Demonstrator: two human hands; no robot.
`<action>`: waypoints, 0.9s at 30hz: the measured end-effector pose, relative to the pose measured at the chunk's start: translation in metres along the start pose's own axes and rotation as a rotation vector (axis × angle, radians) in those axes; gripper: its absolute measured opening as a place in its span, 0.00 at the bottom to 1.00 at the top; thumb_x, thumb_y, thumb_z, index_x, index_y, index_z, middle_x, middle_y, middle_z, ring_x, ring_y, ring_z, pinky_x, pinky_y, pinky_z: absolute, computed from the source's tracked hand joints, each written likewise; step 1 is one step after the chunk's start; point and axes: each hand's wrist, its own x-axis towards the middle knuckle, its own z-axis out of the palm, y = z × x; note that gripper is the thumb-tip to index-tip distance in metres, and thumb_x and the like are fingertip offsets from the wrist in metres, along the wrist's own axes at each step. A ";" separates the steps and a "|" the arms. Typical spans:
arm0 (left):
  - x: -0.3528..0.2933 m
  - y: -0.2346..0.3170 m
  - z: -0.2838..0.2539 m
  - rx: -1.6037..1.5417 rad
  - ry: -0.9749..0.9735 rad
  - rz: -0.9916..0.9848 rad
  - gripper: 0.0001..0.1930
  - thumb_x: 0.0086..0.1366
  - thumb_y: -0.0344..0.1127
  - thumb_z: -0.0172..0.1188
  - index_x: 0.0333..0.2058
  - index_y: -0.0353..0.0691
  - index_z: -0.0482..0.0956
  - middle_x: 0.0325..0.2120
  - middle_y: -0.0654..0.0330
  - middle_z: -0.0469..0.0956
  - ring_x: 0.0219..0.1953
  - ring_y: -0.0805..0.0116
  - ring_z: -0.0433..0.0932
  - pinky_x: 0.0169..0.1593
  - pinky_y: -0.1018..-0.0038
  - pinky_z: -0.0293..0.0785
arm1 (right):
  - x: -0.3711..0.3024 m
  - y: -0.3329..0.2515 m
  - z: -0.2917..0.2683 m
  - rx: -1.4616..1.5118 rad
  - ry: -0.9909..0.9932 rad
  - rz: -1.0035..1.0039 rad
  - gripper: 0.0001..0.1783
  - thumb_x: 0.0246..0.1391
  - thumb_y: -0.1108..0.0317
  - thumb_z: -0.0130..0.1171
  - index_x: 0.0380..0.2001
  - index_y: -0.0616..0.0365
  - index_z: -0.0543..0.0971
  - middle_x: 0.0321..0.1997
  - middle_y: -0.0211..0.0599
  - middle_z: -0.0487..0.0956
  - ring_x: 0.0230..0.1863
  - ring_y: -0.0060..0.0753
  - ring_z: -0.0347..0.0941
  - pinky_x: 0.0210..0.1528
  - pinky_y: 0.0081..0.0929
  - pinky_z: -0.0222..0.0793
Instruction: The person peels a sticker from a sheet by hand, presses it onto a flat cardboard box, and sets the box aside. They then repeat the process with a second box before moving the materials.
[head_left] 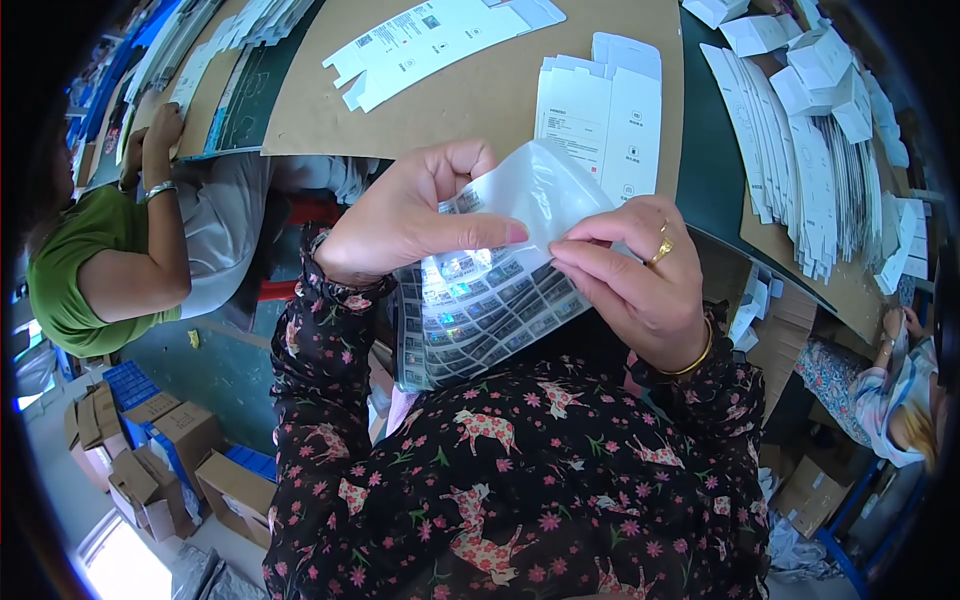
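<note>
A sheet of small silvery hologram stickers bends in front of my chest, its bare glossy white backing curling up at the top. My left hand grips the sheet from the left, thumb lying across its face and fingers curled behind. With thumb and forefinger, my right hand pinches at the sheet's right side, where the stickers meet the bare backing. Whether a single sticker is between those fingertips cannot be made out. Beyond my hands, a flat white printed carton lies on the brown cardboard covering the table.
Another flattened white carton lies farther back. To the right stand a row of flat cartons and several folded white boxes. A co-worker in green sits at the left; another person is at the right. Brown boxes stand lower left.
</note>
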 end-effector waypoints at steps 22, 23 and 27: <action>0.019 -0.010 -0.003 -0.116 0.080 -0.061 0.16 0.77 0.33 0.68 0.55 0.33 0.75 0.41 0.64 0.85 0.44 0.79 0.82 0.47 0.78 0.80 | -0.003 0.015 0.005 -0.043 -0.028 -0.049 0.17 0.49 0.79 0.77 0.43 0.55 0.88 0.48 0.30 0.86 0.45 0.35 0.83 0.58 0.47 0.78; 0.020 -0.008 -0.002 -0.097 0.106 -0.044 0.17 0.77 0.33 0.69 0.56 0.33 0.75 0.39 0.64 0.85 0.43 0.79 0.83 0.46 0.78 0.80 | -0.001 0.015 0.006 -0.042 -0.029 -0.049 0.17 0.49 0.79 0.77 0.43 0.55 0.88 0.48 0.30 0.86 0.45 0.35 0.83 0.58 0.47 0.78; 0.022 -0.005 -0.003 -0.070 0.165 -0.129 0.12 0.77 0.36 0.69 0.50 0.33 0.80 0.32 0.65 0.85 0.37 0.79 0.82 0.41 0.76 0.80 | 0.002 0.017 0.007 0.060 -0.025 -0.005 0.14 0.50 0.81 0.74 0.40 0.56 0.86 0.47 0.31 0.86 0.44 0.36 0.83 0.58 0.46 0.77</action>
